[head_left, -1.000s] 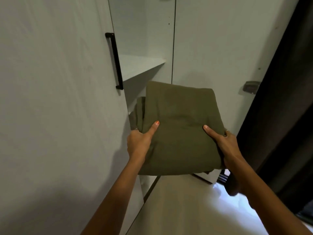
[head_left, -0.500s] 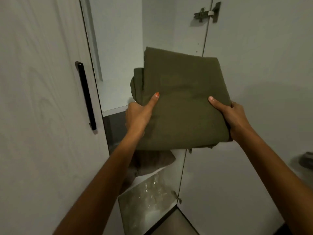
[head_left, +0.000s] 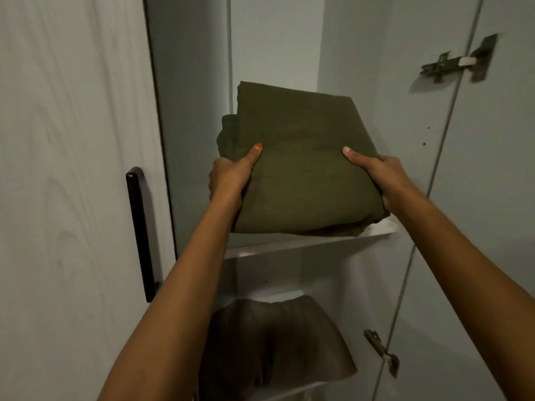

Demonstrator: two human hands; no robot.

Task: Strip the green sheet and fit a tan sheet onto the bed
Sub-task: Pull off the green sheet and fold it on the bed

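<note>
Only one view existed, a wide-angle camera worn on the person's head. It stood close before an open wardrobe and faced its upper shelf [head_left: 304, 243], looking forward and slightly up along both outstretched forearms. The shelf sat near the middle of the picture. Left of the shelf, the door with the black handle [head_left: 141, 235] filled the frame edge; right of it stood the opened door with its hinges [head_left: 459, 63]; below it was a lower shelf.

Matt green cloth sheet [head_left: 301, 169], folded brown cloth [head_left: 275, 342] on the lower shelf, pale matt wood-grain cupboard door [head_left: 72, 169], glossy black handle [head_left: 140, 235], dull metal hinges [head_left: 457, 63].
</note>
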